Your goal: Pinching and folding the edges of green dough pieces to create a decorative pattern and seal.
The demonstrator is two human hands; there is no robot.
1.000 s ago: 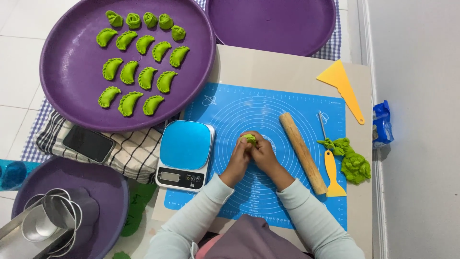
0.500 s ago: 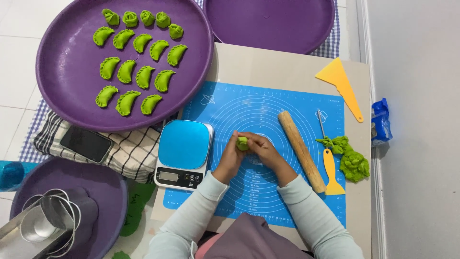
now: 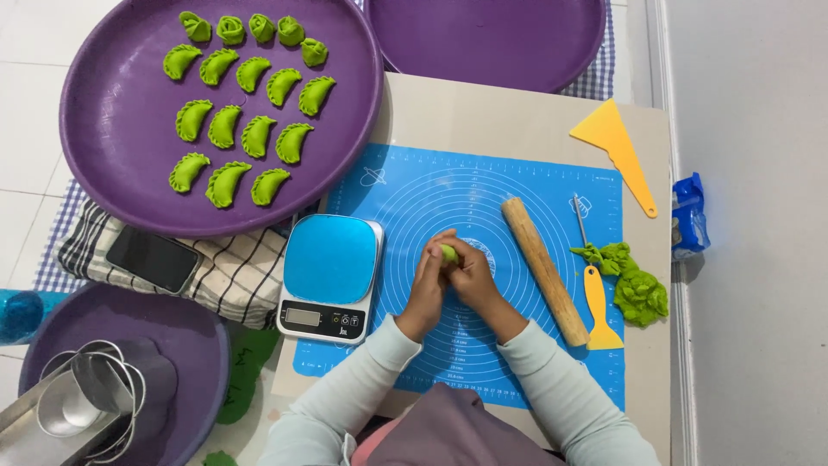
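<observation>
Over the blue mat [image 3: 517,181] mid-desk, our left hand [image 3: 429,280] and right hand [image 3: 473,274] cup a green dough piece [image 3: 449,254]; pressing too hard, we judge, could flatten it.

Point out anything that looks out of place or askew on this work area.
A phone lies on the checked cloth, partly tucked under the rim of the tray of dumplings, odd beside food. The rolling pin lies slanted on the mat. Otherwise tidy; both hands cup a green dough piece.
</observation>
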